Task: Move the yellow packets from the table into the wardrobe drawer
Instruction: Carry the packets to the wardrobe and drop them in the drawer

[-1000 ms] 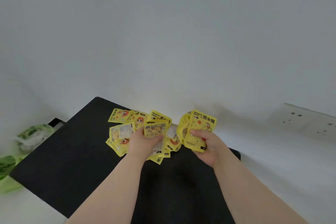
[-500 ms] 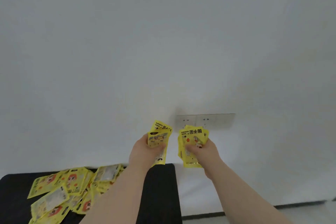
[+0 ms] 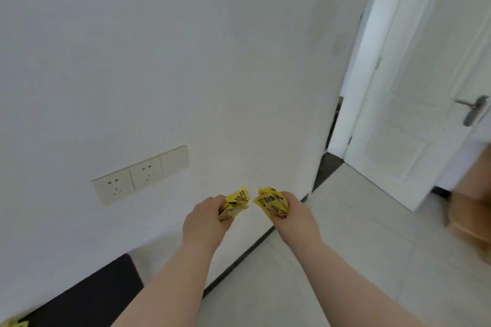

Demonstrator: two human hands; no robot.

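Since half a second ago the view swings right. The black table point(image 3: 87, 300) slides off to the lower-left corner, the socket strip point(image 3: 140, 175) drifts left along the wall, and a white door point(image 3: 414, 87) with its handle point(image 3: 473, 111) comes into sight.

Left hand point(image 3: 204, 216): fingers curled round a small bunch of yellow packets point(image 3: 236, 203), held out in front at chest level. Right hand point(image 3: 295, 216): thumb and fingers clamped on a second bunch point(image 3: 271, 203), just beside the first, not touching it. Both bunches are in the air, clear of the table. A few leftover packets point(image 3: 14, 323) show at the table's edge, bottom left.

Step in hand, as I judge it: the carry, turning away from the table toward the wardrobe drawer, which is not in view. A blurred brown shape point(image 3: 470, 218) at far right cannot be identified.

Next move likely calls for finishing the turn, finding the drawer, and checking whether it is open, since both hands are full.
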